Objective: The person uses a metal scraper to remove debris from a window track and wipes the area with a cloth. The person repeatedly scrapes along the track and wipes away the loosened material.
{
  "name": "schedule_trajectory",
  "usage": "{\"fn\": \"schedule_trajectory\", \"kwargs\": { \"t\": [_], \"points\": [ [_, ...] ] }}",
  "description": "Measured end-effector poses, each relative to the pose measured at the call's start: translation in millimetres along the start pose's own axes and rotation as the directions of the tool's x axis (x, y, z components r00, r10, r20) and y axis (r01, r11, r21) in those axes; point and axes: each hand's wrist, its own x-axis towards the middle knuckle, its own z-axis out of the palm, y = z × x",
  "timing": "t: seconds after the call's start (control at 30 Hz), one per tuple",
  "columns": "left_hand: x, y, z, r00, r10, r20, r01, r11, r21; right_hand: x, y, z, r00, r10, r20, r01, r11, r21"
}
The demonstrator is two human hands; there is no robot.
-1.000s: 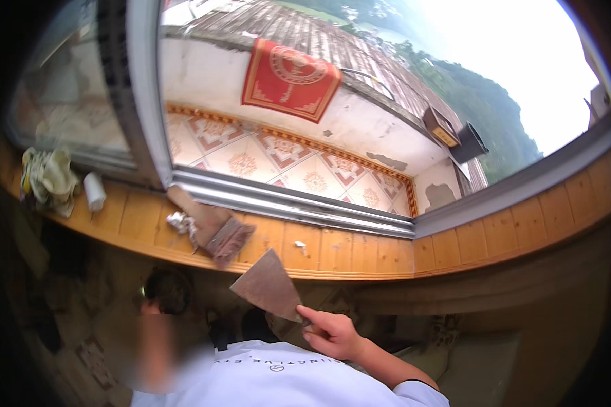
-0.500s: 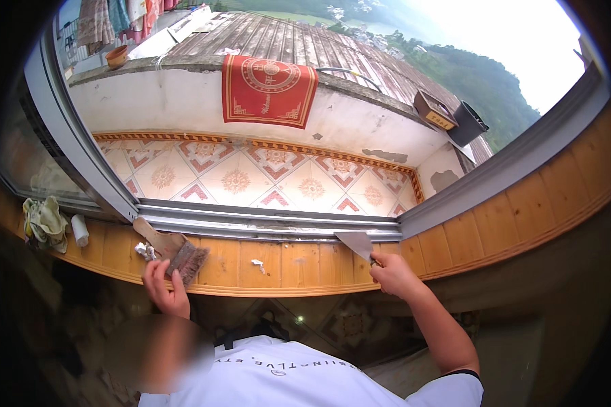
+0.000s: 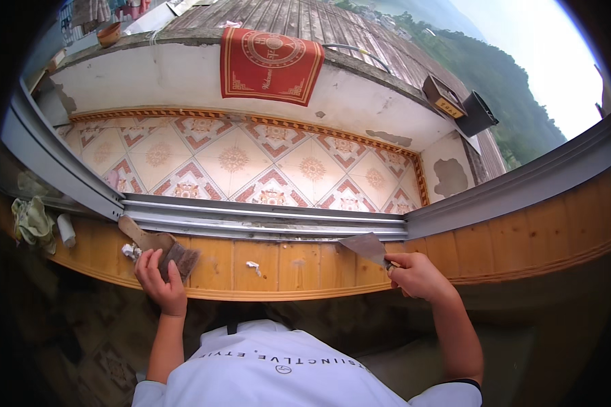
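The handle of the scraper (image 3: 368,247) is gripped in the right hand (image 3: 417,277), with the fingers wrapped around it. The blade is pointed leftward, its leading edge at the inner side of the window track (image 3: 265,220), near the track's right end; whether the metal is touched cannot be told. The left hand (image 3: 161,281) is held at the brush (image 3: 159,245), fingers part curled and thumb spread; whether the brush is gripped or only touched cannot be told.

For clean scraping, the blade should be kept low and nearly flat, and light, even pressure should be applied along the track. A blade corner should not be dug into the wooden sill (image 3: 214,268), as the boards could be scored. Loosened debris is best gathered with the brush rather than pushed into the grooves.

Farther out on the sill, one white scrap (image 3: 253,267) is found between the hands and a crumpled white piece (image 3: 131,252) beside the brush. A white roll (image 3: 66,230) and a pale cloth (image 3: 34,222) are placed at the far left.
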Motion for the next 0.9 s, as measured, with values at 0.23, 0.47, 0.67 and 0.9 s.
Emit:
{"fn": "schedule_trajectory", "kwargs": {
  "t": [0.23,0.47,0.67,0.9],
  "points": [
    [2.4,1.6,-2.8,0.999,0.025,0.043,-0.025,1.0,0.002,-3.8,-16.8,-15.3,0.981,0.185,-0.065,-0.179,0.98,0.088],
    [3.1,-2.9,-8.3,0.993,0.044,0.113,-0.044,0.999,-0.001,7.2,-66.1,9.3,0.984,0.148,0.101,-0.167,0.962,0.215],
    [7.6,-4.3,-12.6,0.983,0.058,0.175,-0.049,0.997,-0.052,30.4,-106.0,47.1,0.962,0.198,0.189,-0.211,0.976,0.053],
    [7.7,-8.8,-15.8,0.975,0.077,0.207,-0.055,0.993,-0.106,31.3,-121.8,87.2,0.978,0.151,0.143,-0.164,0.983,0.083]
  ]
}}
